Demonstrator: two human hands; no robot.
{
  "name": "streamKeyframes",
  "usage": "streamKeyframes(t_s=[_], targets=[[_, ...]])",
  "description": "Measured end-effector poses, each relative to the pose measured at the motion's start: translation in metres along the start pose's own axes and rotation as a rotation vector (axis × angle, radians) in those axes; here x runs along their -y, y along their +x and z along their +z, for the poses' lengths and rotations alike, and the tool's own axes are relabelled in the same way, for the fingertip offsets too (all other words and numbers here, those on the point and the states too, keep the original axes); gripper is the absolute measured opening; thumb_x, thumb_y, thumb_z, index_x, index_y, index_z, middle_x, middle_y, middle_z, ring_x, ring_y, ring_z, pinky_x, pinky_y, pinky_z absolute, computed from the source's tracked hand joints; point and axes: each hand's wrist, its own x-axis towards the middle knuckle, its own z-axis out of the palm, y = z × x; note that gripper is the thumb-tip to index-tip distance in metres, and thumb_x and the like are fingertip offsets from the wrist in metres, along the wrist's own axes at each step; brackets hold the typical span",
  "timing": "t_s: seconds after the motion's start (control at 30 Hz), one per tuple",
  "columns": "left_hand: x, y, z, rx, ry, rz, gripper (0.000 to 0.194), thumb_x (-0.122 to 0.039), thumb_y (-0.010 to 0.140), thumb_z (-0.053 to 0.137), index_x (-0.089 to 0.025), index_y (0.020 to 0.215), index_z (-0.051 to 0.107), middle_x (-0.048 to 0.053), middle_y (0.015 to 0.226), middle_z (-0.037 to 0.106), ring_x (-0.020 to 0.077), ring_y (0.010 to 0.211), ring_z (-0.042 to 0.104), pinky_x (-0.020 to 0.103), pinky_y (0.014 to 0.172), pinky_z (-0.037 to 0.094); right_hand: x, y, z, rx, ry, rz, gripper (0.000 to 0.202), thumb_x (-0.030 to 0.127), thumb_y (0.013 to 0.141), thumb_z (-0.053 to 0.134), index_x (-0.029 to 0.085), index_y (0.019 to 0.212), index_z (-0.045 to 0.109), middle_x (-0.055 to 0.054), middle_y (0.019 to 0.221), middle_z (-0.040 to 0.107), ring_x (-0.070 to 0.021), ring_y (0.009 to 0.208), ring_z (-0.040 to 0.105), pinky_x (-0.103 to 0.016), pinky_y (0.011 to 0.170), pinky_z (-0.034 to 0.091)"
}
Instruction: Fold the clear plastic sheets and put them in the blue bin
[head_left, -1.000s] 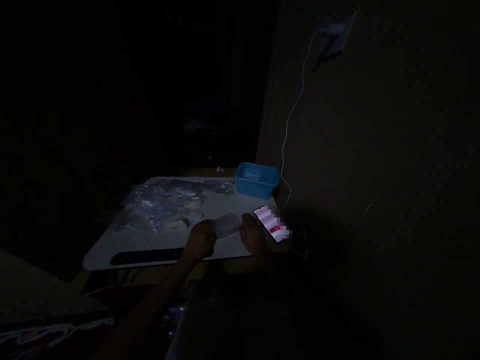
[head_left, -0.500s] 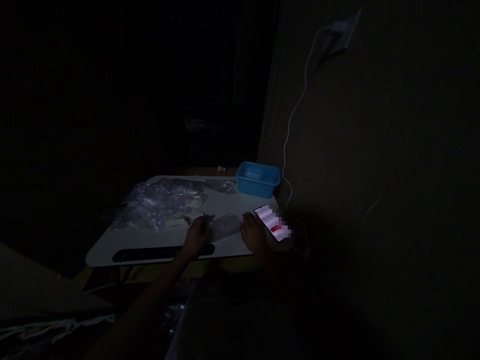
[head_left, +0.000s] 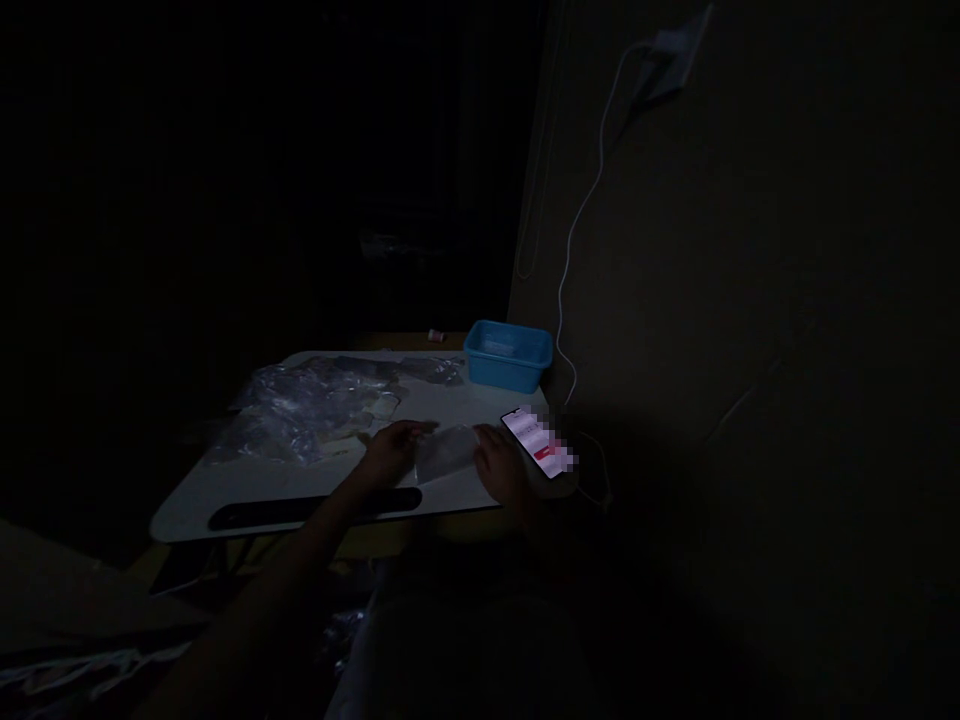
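Observation:
A clear plastic bag [head_left: 445,454] lies between my hands on the white table [head_left: 450,401]. At the bag's left side, my left hand [head_left: 391,449] is closed in a pinch; what its fingertips hold is too dark to make out. My right hand [head_left: 498,463] has its fingers against the bag's right edge, closed on it. A heap of crinkled clear plastic bags [head_left: 289,405] covers the left part of the table.
A blue basin [head_left: 508,372] stands at the back right. A lit phone [head_left: 530,436] lies beside my right hand. The white cable [head_left: 568,260] hangs down the wall. Behind the table is a small pale object [head_left: 436,336]. A black slot runs along the front edge.
My left hand has shifted slightly up and to the left, and more of the bag's left side shows. The whole view has moved a little.

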Motion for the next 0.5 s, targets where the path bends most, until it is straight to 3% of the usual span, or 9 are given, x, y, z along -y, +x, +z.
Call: streamKeyframes(t_s=[0.13, 0.2, 0.3, 0.43, 0.5], targets=[[-0.018, 0.007, -0.007, 0.145, 0.084, 0.066, 0.019, -0.029, 0.065, 0.052, -0.016, 0.077, 0.061, 0.006, 0.082, 0.068, 0.0168, 0.075, 0.062, 0.027, 0.069, 0.050, 0.010, 0.011, -0.017, 0.050, 0.116, 0.050, 0.056, 0.016, 0.072, 0.053, 0.010, 0.126, 0.041, -0.014, 0.125, 0.049, -0.0231, 0.115, 0.043, -0.037, 0.098, 0.033], [-0.029, 0.011, -0.009, 0.207, 0.115, 0.090, 0.018, -0.028, 0.065, 0.052, -0.017, 0.076, 0.061, 0.005, 0.080, 0.067, 0.0161, 0.075, 0.061, 0.026, 0.069, 0.050, 0.017, 0.024, -0.025, 0.182, 0.160, 0.048, 0.065, 0.017, 0.068, 0.058, 0.014, 0.129, 0.037, -0.012, 0.125, 0.050, -0.0238, 0.114, 0.045, -0.039, 0.097, 0.033], [-0.046, 0.015, -0.012, 0.283, 0.134, 0.116, 0.017, -0.025, 0.062, 0.054, -0.019, 0.076, 0.063, 0.004, 0.081, 0.067, 0.0163, 0.076, 0.060, 0.027, 0.069, 0.049, 0.025, 0.049, -0.028, 0.344, 0.255, -0.024, 0.063, 0.015, 0.065, 0.061, 0.023, 0.125, 0.043, -0.005, 0.123, 0.053, -0.0222, 0.112, 0.048, -0.040, 0.099, 0.028], [-0.066, 0.016, -0.014, 0.312, 0.105, 0.138, 0.015, -0.025, 0.062, 0.057, -0.019, 0.074, 0.064, 0.005, 0.084, 0.066, 0.0178, 0.079, 0.060, 0.029, 0.071, 0.049, 0.022, 0.074, -0.018, 0.459, 0.453, -0.015, 0.037, 0.014, 0.060, 0.063, 0.020, 0.097, 0.062, 0.001, 0.094, 0.066, -0.0198, 0.089, 0.059, -0.032, 0.081, 0.042], [-0.069, 0.018, -0.016, 0.256, 0.055, 0.113, 0.018, -0.029, 0.061, 0.061, -0.019, 0.074, 0.064, 0.005, 0.085, 0.066, 0.0187, 0.080, 0.060, 0.031, 0.074, 0.048, 0.018, 0.079, -0.012, 0.490, 0.580, 0.006, 0.017, 0.017, 0.060, 0.064, 0.017, 0.076, 0.066, 0.002, 0.072, 0.066, -0.0167, 0.072, 0.060, -0.027, 0.068, 0.044]])
